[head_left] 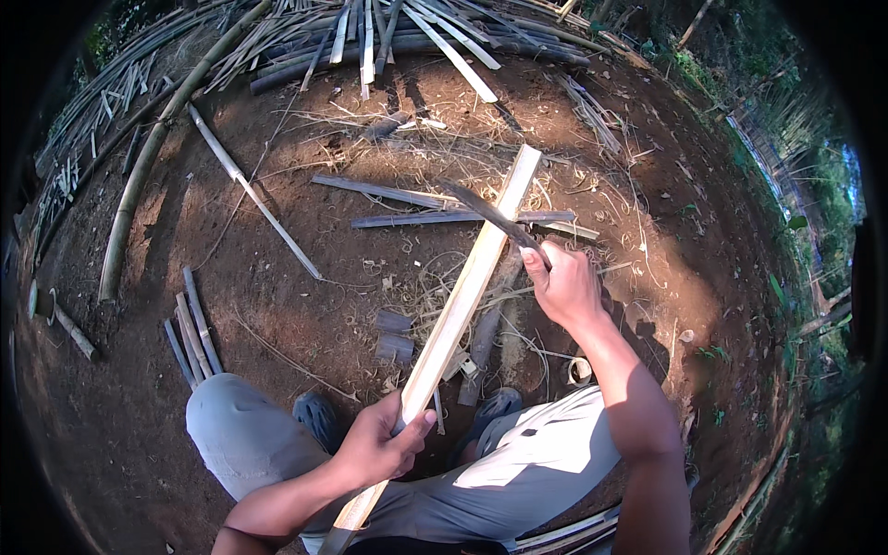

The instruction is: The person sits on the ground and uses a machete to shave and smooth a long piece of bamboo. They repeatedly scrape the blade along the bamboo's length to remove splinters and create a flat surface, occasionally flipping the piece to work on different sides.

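Note:
A long pale bamboo strip [460,298] slants from my lap up and away to the right. My left hand [381,440] is wrapped round its lower part, just above my thighs. In my right hand [562,282] is a knife [485,209] with a dark, slightly curved blade, gripped by its handle. The blade lies across the upper part of the strip, its tip pointing up and left. Most of the handle is hidden by my fingers.
Curled shavings [444,287] and short dark bamboo pieces [395,348] litter the soil between my feet and beyond. Two split lengths [398,220] lie past the strip. Bamboo poles [139,199] and a heap of split strips [370,46] lie farther off. Several sticks [194,333] stand by my left knee.

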Demonstrator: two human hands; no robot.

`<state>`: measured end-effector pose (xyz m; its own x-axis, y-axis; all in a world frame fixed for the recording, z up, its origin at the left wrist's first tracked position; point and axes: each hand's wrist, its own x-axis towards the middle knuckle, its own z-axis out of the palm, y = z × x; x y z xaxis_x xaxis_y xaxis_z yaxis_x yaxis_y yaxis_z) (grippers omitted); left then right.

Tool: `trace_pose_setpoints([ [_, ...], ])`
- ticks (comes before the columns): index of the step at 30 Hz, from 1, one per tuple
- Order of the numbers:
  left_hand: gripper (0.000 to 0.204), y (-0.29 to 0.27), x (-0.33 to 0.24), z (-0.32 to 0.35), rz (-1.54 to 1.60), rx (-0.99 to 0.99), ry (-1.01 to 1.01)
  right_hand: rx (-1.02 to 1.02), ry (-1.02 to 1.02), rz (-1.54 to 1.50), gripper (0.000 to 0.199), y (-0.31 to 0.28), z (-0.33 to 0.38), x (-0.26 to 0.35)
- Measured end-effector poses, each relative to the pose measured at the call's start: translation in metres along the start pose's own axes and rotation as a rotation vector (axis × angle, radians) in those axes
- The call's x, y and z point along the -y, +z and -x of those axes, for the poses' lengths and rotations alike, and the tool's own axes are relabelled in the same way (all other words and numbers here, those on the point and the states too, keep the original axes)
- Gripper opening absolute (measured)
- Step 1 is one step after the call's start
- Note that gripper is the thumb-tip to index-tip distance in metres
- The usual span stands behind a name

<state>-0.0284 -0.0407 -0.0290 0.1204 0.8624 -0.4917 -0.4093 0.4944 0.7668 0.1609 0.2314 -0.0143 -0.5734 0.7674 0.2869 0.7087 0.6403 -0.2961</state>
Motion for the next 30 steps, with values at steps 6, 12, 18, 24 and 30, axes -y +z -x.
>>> trace_pose_setpoints([
  [6, 0.022, 0.001, -0.007, 0.005, 0.012, 0.001, -0.047, 0.056, -0.115, 0.045, 0.070, -0.010, -0.004, 0.006],
  [12, 0.024, -0.002, 0.005, -0.002, -0.093, -0.046, -0.035, 0.019, -0.139, 0.031, 0.070, 0.000, 0.010, 0.013],
  [18, 0.023, 0.005, 0.006, 0.004, -0.089, -0.039, 0.010, -0.080, 0.019, -0.077, 0.069, 0.001, -0.015, -0.022],
  [24, 0.023, 0.005, -0.004, 0.010, -0.031, 0.003, -0.006, -0.069, 0.134, -0.073, 0.071, -0.014, -0.029, -0.033],
  [30, 0.023, -0.002, -0.001, 0.006, -0.113, -0.040, 0.040, -0.136, -0.152, 0.064, 0.071, -0.003, -0.006, -0.001],
])
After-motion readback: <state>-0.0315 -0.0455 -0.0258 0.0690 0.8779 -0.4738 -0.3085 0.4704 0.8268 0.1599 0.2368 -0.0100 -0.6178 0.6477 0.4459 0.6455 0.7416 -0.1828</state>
